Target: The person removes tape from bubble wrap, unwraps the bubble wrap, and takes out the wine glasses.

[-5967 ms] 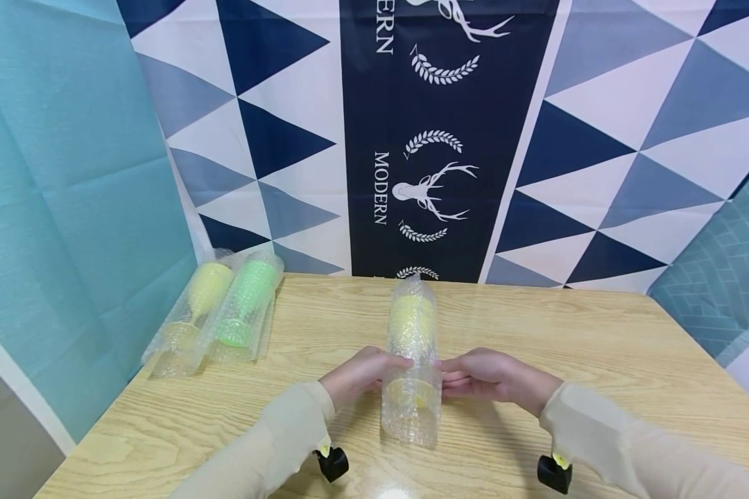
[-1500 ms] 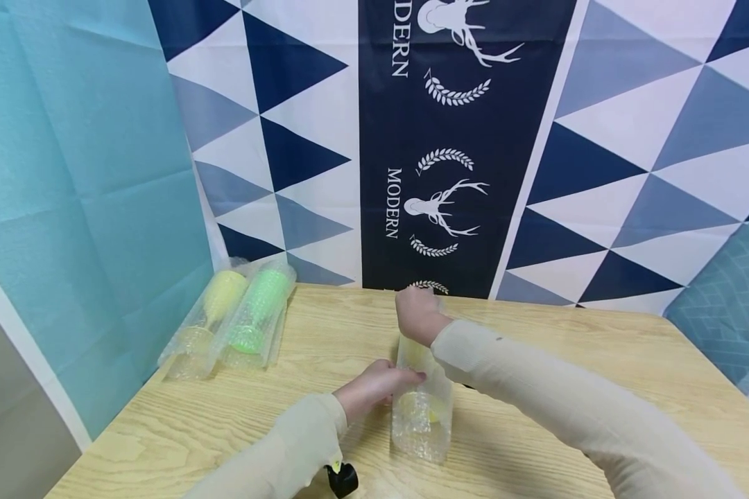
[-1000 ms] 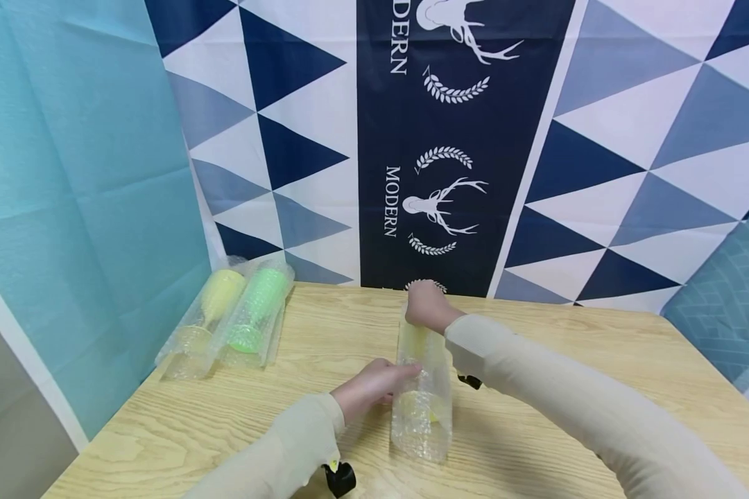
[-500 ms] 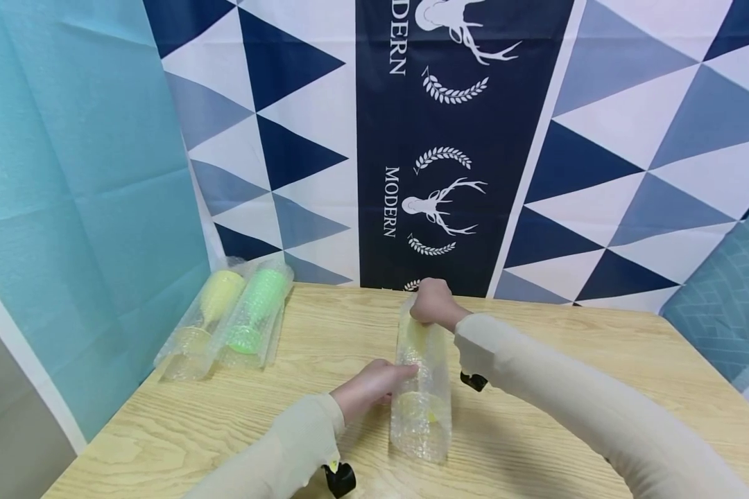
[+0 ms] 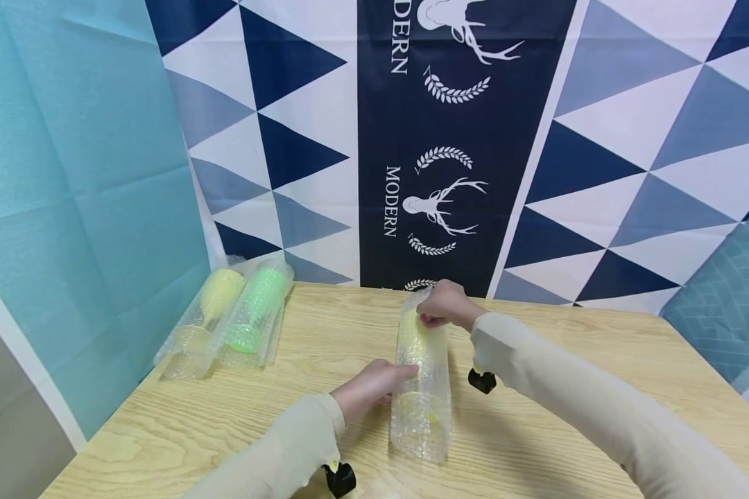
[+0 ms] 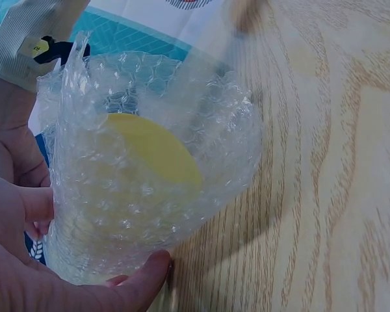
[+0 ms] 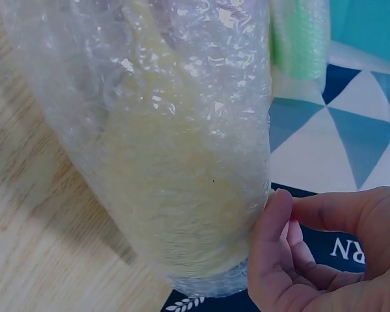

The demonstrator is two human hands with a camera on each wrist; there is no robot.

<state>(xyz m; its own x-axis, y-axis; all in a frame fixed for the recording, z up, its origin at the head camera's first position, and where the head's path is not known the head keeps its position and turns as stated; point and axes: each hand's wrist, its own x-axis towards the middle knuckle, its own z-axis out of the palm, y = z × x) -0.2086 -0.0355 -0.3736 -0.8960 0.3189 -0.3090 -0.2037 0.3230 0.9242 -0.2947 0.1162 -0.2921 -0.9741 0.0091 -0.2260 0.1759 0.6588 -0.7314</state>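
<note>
A yellow goblet (image 5: 417, 334) lies wrapped in a roll of clear bubble wrap (image 5: 421, 436), its bowl toward the wall and its foot toward me. My left hand (image 5: 371, 384) grips the roll around the stem from the left, thumb on top and fingers beneath. In the left wrist view the yellow foot (image 6: 159, 153) shows inside the open end of the wrap. Up at the bowl end, my right hand (image 5: 446, 305) pinches the edge of the wrap between thumb and forefinger. The right wrist view shows these fingertips (image 7: 281, 201) right at the wrap's side.
Two more goblets in bubble wrap, one yellow (image 5: 221, 294) and one green (image 5: 259, 298), lie side by side at the table's back left corner. A patterned cloth (image 5: 308, 138) hangs behind the wooden table (image 5: 568, 367), and a teal curtain (image 5: 87, 173) hangs at the left.
My right hand has gone from the roll's right side to its far end, then slid a little rightward along the wrap's edge. The left hand keeps its hold on the goblet.
</note>
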